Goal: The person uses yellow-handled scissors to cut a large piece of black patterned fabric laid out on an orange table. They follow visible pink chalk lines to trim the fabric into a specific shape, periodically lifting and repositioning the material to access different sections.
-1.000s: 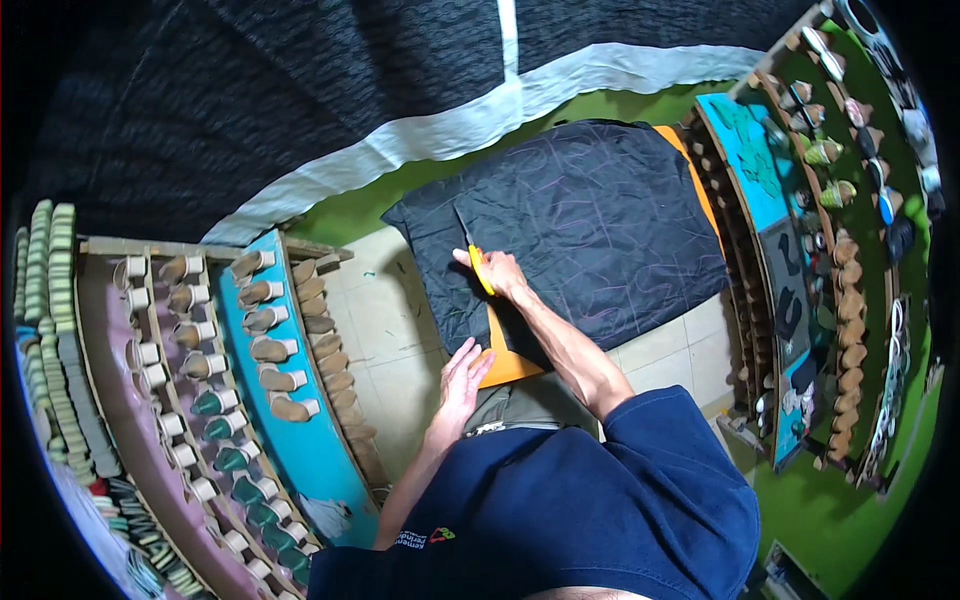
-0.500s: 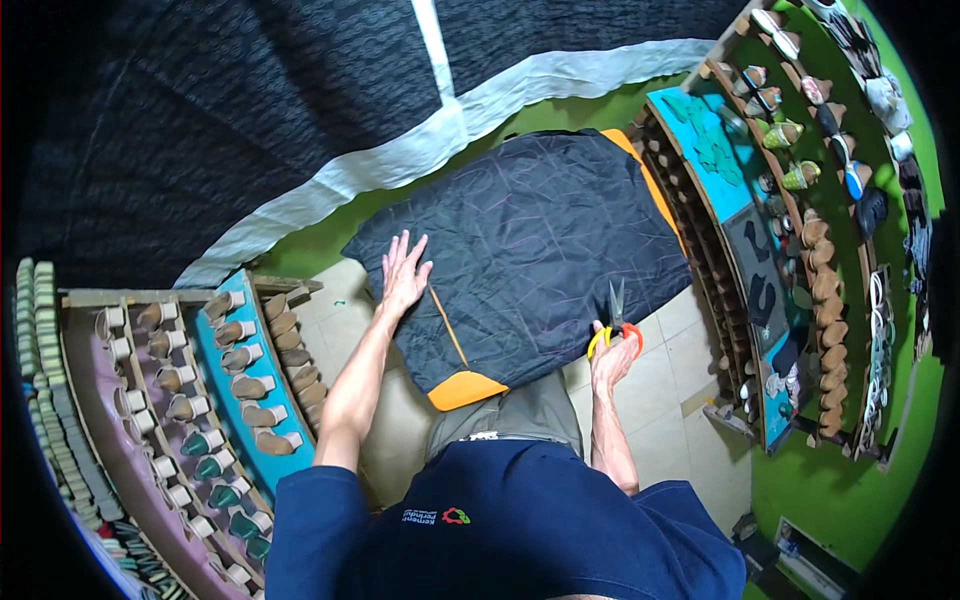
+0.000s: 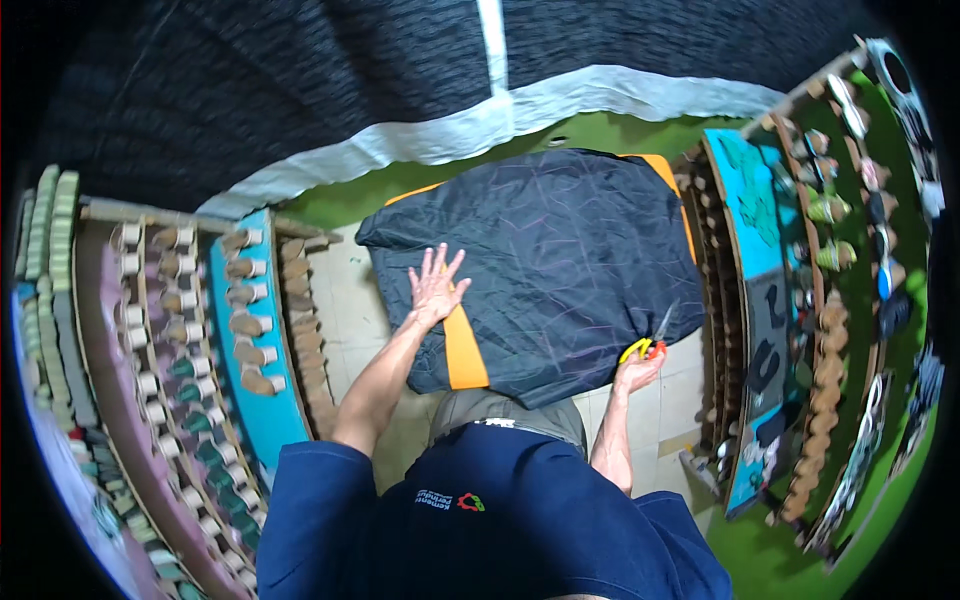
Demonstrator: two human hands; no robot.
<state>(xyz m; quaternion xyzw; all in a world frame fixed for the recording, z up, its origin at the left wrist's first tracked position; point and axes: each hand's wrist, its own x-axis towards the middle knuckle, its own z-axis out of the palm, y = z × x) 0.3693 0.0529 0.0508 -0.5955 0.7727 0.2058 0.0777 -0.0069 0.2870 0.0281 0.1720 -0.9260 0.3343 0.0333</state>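
Note:
Black wrinkled fabric (image 3: 560, 250) with faint purple lines lies over an orange tabletop (image 3: 464, 352). The orange shows as a strip beside my left hand and along the far and right edges. Flat on the fabric's left part rests my left hand (image 3: 435, 294), fingers spread and holding nothing. My right hand (image 3: 637, 374), at the table's near right edge, grips scissors (image 3: 639, 350) by their yellow and red handles. Their blades point away from me over the fabric's right side. Part of the handles is hidden by my fingers.
Racks of brown and green shoe lasts (image 3: 253, 324) stand on the left. To the right, another rack (image 3: 829, 350) holds lasts and shoes, beside a blue board (image 3: 757, 262) with green pieces. A dark curtain (image 3: 350, 85) with a white border hangs beyond the table.
The view has shifted. The orange strip near my left hand has widened, and fabric now covers the near left corner. My right hand with the scissors has moved right along the edge.

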